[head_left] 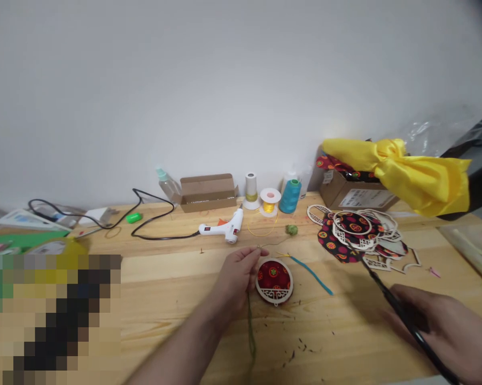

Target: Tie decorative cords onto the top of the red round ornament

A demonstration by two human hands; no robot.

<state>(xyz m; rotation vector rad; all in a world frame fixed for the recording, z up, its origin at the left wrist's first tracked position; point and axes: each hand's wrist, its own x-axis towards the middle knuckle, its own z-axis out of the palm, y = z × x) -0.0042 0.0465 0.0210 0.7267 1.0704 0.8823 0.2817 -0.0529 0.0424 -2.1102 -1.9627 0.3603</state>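
My left hand (243, 264) is closed in a pinch on a thin green thread. The thread (250, 331) hangs below my fingers, and its other stretch runs to a small green tangle (291, 230). Just right of that hand lies a round pendant (273, 274) with dark red patterned fabric, a pale fretwork frame and a small loop at its lower edge. A teal cord (313, 275) with a yellow end rests beside it. My right hand (433, 326), slightly blurred, is wrapped round a long black tool (401, 310) with a narrow tip; its exact kind is unclear.
A white glue gun (231, 227) with a black cable lies behind. Along the wall stand a cardboard box (209, 193), a yellow thread spool (270, 203) and a teal thread cone (291, 197). Fretwork pieces (355, 230) are piled right, before a carton (353, 192) with yellow cloth (421, 171).
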